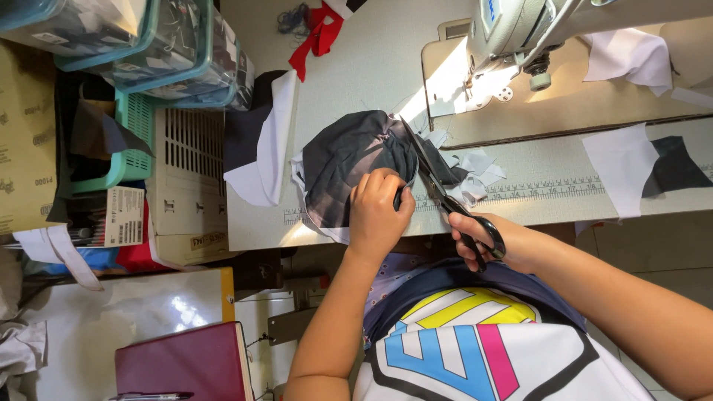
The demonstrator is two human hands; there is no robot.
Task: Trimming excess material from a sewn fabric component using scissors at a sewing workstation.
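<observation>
- Under the left hand (380, 212), a stack of black fabric pieces (349, 160) lies on the sewing table (371, 59), with white fabric showing at its edges.
- Such cloth looks light, thin and soft; I judge that it slides and folds easily, so it needs to be pressed flat close to the cutting line, not lifted by a corner.
- Left hand is half closed, fingers curled down, and it holds the near edge of the stack against the table; the forearm comes up from the body, wrist a little bent.
- Right hand (486, 241) is just beside it, closed through the black handles of the scissors (445, 197); the blades are open and point away from the hand, into the fabric edge.
- Beyond the blades lie small white scraps (475, 167), and further away stands the sewing machine (520, 30).
</observation>
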